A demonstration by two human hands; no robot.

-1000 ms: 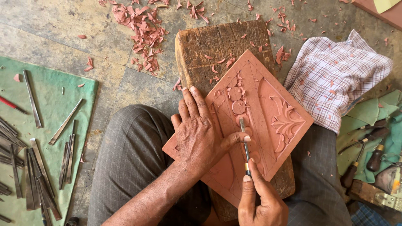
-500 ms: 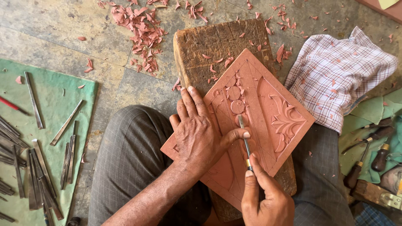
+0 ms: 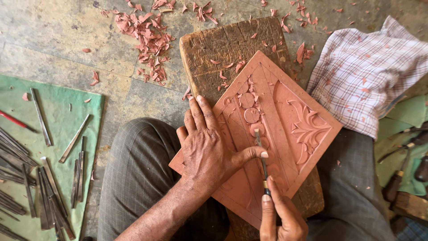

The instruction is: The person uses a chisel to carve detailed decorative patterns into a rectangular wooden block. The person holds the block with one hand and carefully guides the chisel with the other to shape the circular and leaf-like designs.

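Observation:
A reddish carved panel [image 3: 290, 116] with a leaf motif and round shapes lies tilted on a worn wooden block [image 3: 232, 44] across my lap. My left hand [image 3: 207, 149] lies flat on the panel's left part, thumb stretched out against a thin metal chisel [image 3: 262, 156]. My right hand [image 3: 281, 214] at the bottom edge grips the chisel's lower end, its tip resting on the carved strip of circles.
Several metal carving tools [image 3: 49, 187] lie on a green mat [image 3: 58, 107] at the left. Reddish shavings [image 3: 147, 35] litter the stone floor. A checked cloth [image 3: 370, 71] lies at the right, with wooden-handled tools [image 3: 401, 174] below it.
The chisel and my right hand have shifted slightly along the circle strip; my left hand stays pressed on the panel.

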